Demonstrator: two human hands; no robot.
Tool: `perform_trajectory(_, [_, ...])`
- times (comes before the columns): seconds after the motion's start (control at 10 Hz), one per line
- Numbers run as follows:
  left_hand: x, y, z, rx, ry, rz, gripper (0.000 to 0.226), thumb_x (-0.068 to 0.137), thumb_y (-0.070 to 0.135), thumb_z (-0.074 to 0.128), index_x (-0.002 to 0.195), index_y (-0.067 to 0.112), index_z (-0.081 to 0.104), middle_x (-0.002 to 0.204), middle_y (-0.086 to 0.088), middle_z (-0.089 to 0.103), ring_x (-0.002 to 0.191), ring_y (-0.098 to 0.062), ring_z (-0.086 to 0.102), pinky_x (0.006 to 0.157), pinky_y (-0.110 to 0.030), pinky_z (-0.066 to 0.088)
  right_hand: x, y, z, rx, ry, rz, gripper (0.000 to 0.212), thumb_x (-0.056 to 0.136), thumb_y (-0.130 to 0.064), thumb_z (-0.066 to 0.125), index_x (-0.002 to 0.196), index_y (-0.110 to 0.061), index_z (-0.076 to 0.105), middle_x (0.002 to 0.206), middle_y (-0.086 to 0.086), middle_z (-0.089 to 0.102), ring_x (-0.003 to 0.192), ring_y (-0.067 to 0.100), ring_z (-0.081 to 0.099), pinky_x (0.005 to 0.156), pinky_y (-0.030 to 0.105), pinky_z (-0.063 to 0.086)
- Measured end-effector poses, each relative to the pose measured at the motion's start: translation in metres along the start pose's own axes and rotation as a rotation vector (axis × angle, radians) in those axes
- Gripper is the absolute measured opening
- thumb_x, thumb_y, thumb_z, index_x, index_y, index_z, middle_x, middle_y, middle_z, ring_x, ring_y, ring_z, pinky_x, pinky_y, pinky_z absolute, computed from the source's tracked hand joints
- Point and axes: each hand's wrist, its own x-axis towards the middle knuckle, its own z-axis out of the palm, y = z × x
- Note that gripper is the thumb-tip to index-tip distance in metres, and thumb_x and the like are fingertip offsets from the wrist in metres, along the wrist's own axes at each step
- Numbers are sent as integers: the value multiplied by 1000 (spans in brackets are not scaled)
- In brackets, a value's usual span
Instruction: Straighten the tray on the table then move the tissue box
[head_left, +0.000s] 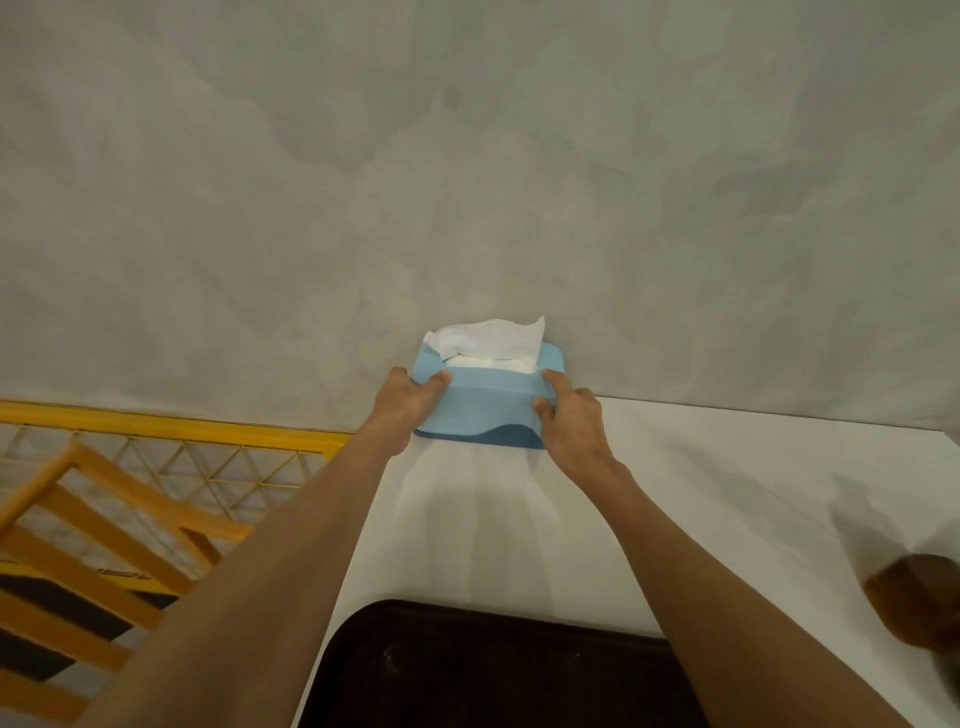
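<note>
A light blue tissue box (488, 402) with a white tissue (488, 338) sticking out of its top stands on the white table (727, 493), against the grey wall. My left hand (408, 402) grips its left end and my right hand (571, 421) grips its right end. A dark brown tray (493, 670) lies on the table at the near edge, between my forearms, with its far rim parallel to the wall.
A yellow wooden chair back (104, 545) and a yellow wire-mesh rail (171, 431) stand to the left of the table. A blurred brown object (914, 597) sits at the table's right edge. The grey wall (467, 182) rises right behind the box.
</note>
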Motion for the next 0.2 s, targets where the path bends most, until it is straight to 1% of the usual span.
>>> perform_trajectory(0.1, [-19, 1, -1, 67, 99, 57, 66, 93, 38, 53, 145, 6, 27, 144, -15, 42, 124, -33, 47, 82, -32, 36, -13, -1, -8, -20, 28, 21, 50, 97, -20, 43, 144, -18, 26, 126, 20, 43, 105, 32, 52, 92, 42, 47])
perform_trajectory(0.2, [-49, 0, -10, 152, 200, 138, 60, 93, 29, 53, 143, 3, 31, 141, -21, 43, 124, -37, 47, 89, -38, 42, -29, 2, -18, -129, 51, 62, 50, 95, -18, 46, 141, -14, 29, 129, 20, 43, 112, 38, 53, 91, 47, 49])
